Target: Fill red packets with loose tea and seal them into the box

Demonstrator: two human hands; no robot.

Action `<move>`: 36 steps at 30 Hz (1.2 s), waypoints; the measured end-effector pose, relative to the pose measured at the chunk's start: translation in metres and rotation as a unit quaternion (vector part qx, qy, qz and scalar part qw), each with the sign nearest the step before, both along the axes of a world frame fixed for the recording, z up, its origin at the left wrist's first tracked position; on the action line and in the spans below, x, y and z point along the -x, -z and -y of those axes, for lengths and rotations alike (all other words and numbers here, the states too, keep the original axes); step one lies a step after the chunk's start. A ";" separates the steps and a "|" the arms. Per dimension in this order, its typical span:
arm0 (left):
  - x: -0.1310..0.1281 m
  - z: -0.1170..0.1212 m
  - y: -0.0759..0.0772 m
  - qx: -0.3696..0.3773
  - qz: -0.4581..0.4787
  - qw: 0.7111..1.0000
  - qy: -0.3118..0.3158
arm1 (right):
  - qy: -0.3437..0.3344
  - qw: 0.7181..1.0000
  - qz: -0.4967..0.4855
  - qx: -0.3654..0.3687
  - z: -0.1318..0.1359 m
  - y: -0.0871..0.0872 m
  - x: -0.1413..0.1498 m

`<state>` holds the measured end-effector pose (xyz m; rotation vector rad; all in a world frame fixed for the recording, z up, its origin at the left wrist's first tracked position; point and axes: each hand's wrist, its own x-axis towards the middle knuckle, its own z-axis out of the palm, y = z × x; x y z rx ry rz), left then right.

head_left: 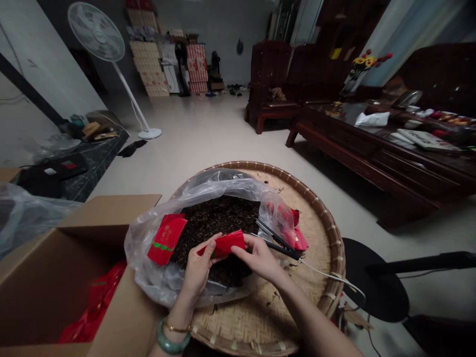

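Note:
A small red packet point(227, 244) is held between both hands above a clear plastic bag point(143, 277) of dark dried tea leaves point(219, 213). My left hand point(201, 260) grips its left end, thumb on top. The fingers of my right hand point(256, 255) pinch its right end. On the bag's left side lies a stack of red packets point(167, 238) with gold print and a green band. Right of my right hand rests a black hand-held sealer point(280, 245) with a white cord, its two jaws apart. More red packets point(300, 239) lie behind it, partly under the plastic.
The bag sits on a round woven bamboo tray point(316, 213). An open cardboard box point(115, 210) with red packets inside stands at the left. A black round stand base point(375, 277) is at the right. Beyond are a white fan point(130, 94) and a dark wooden table point(372, 158).

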<state>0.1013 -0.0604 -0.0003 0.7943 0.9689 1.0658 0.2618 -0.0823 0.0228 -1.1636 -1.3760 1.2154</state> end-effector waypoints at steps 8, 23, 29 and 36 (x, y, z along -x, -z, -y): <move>0.008 -0.003 0.005 -0.039 -0.085 0.993 0.073 | -0.101 0.985 -0.117 0.082 0.002 0.006 0.000; 0.014 0.003 -0.004 -0.525 -0.529 0.665 0.047 | -0.074 0.994 -0.020 0.084 0.003 0.003 0.003; 0.011 0.001 0.002 -0.519 -0.556 0.649 0.017 | -0.084 0.995 -0.005 0.044 0.001 -0.010 0.002; 0.010 -0.006 0.010 -0.512 -0.519 0.683 -0.036 | -0.112 0.985 -0.099 0.085 -0.007 -0.034 -0.010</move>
